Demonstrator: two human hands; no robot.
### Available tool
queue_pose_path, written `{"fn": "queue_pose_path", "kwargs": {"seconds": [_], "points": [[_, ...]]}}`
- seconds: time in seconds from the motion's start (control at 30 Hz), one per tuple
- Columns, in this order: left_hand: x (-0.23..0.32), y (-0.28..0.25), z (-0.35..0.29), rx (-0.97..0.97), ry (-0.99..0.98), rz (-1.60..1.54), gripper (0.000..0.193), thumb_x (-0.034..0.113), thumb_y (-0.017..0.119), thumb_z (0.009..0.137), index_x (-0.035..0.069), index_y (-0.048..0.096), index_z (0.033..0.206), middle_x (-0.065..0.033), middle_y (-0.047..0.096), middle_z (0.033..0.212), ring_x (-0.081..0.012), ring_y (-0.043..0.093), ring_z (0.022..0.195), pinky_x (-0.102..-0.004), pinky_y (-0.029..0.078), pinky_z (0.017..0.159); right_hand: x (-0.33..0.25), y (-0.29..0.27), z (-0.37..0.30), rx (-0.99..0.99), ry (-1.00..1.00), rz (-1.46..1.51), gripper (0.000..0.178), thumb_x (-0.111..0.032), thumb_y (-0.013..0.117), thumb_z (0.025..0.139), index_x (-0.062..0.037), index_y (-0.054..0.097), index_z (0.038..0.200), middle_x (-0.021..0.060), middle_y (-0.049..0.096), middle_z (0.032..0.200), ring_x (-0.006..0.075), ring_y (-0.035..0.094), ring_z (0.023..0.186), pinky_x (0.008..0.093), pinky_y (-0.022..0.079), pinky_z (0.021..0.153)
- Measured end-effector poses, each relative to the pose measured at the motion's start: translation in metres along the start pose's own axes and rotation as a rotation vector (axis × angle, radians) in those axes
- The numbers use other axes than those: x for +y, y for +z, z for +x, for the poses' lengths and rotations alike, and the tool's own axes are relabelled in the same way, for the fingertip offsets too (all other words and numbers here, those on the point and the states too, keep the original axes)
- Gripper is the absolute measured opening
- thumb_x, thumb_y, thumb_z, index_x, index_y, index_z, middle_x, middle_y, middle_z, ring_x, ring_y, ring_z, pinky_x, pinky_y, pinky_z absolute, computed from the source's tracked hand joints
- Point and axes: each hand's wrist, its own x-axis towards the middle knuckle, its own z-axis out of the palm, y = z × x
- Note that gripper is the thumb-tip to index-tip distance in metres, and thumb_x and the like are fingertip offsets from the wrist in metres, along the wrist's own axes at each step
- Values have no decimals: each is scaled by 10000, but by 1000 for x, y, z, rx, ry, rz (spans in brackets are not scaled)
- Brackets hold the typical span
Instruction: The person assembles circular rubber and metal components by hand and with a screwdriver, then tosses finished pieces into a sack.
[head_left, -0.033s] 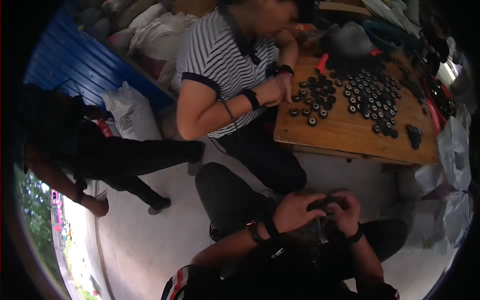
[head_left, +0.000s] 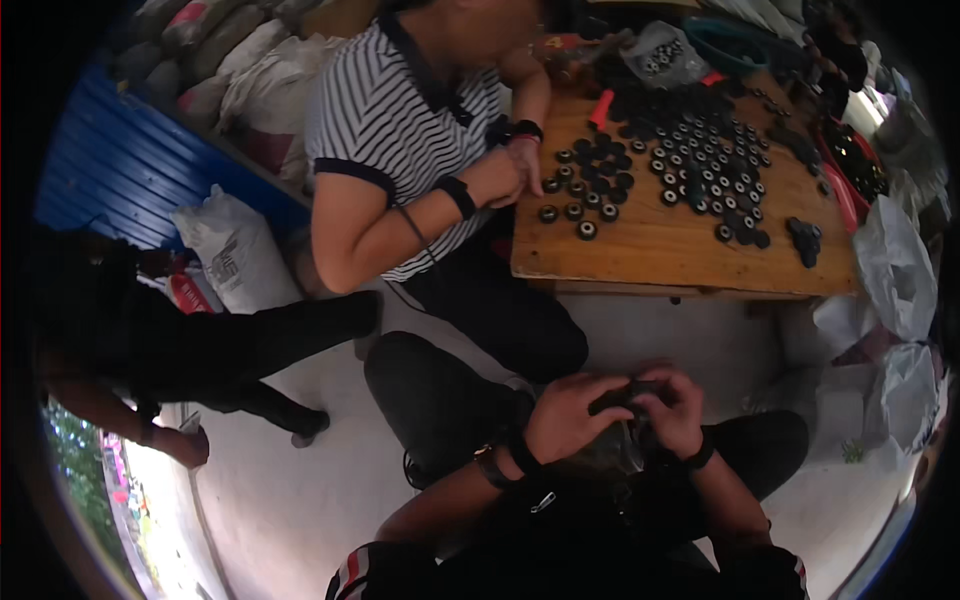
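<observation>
Over my lap, my left hand (head_left: 572,418) and my right hand (head_left: 676,412) are closed together on a small dark piece (head_left: 612,399). Fingers and thumbs cover much of it, so its exact kind cannot be made out. Just below my hands, something clear and shiny like plastic (head_left: 632,450) shows against my dark clothes. Ahead stands a wooden table (head_left: 620,262) bearing many small black round parts with pale ringed centres (head_left: 723,233), along with plain black discs (head_left: 597,170).
A co-worker in a striped shirt (head_left: 400,140) sits at the table's left, hands together by its edge. Another person's dark-clothed legs (head_left: 260,335) are at left. A white sack (head_left: 235,250), plastic bags (head_left: 895,270), a red tool (head_left: 601,108) and a teal basin (head_left: 728,45) are around.
The whole view has shifted, so the table and the co-worker appear farther left. My hands keep their hold on the dark piece with little visible change.
</observation>
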Motion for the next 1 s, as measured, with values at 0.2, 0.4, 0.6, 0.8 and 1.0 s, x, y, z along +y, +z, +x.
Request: {"fn": "queue_pose_path", "kwargs": {"seconds": [0.2,0.4,0.6,0.8,1.0], "points": [[17,9,16,74,133,-104,249,-14,841,749,-22,738,976,-159,746,976,-286,743,858,-336,587,746,-16,-18,6,-101,-197,41,229,-43,785,854,-4,719,1070,130,697,1043,251,700,901,337,557,780],[21,31,4,208,273,-60,156,-47,802,768,-21,718,897,-140,744,927,-258,727,754,-313,567,656,-23,-17,-5,-31,-297,-32,135,-82,765,888,-25,698,991,117,688,952,256,685,817,338,547,723],[29,31,4,198,369,78,140,-77,729,747,1,708,861,-110,735,864,-243,697,647,-321,538,564,-23,-9,-7,35,-385,-11,120,-111,751,912,-46,651,926,97,641,858,241,621,709,338,499,639],[24,25,5,125,409,10,193,-99,697,701,-12,694,874,-114,723,868,-254,694,640,-332,535,550,-24,-6,-8,10,-419,-20,96,-68,740,897,-39,648,903,95,620,832,231,592,680,332,475,617],[23,23,7,98,382,35,201,-106,696,716,-11,704,894,-125,720,879,-267,706,680,-338,555,574,-16,-6,-9,27,-422,3,108,-35,753,866,-16,672,934,115,651,882,245,624,719,346,508,660]]}}
